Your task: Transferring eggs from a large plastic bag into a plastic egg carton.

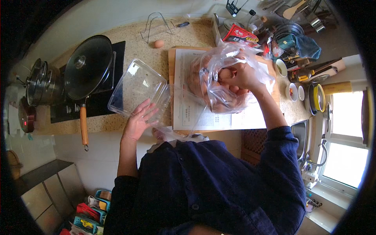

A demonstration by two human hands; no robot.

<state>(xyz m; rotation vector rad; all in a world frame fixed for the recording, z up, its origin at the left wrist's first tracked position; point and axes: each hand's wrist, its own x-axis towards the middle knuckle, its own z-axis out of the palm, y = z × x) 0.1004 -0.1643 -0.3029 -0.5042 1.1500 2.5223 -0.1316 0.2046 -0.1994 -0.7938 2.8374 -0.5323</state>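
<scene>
A clear plastic bag (218, 104) holds several brown eggs (234, 89) and rests on printed paper sheets. My right hand (245, 73) reaches into its mouth, fingers and thumb around one egg (225, 74); part of the grip is hidden by the hand and film. To the left lies an open clear plastic box (144, 79), its lid part folded towards me. At its near edge is my left hand (140, 122), palm up with fingers spread, against or just over the clear plastic; contact is hard to tell. Another brown egg (159, 44) sits alone on the counter.
The paper (188, 117) covers a wooden board (171, 54). Left, a lidded wok (88, 67) stands on a black hob (119, 55), its wooden handle jutting past the counter edge. A wire stand (151, 25) is behind. Small bowls (291, 92) and a sink (299, 138) are right.
</scene>
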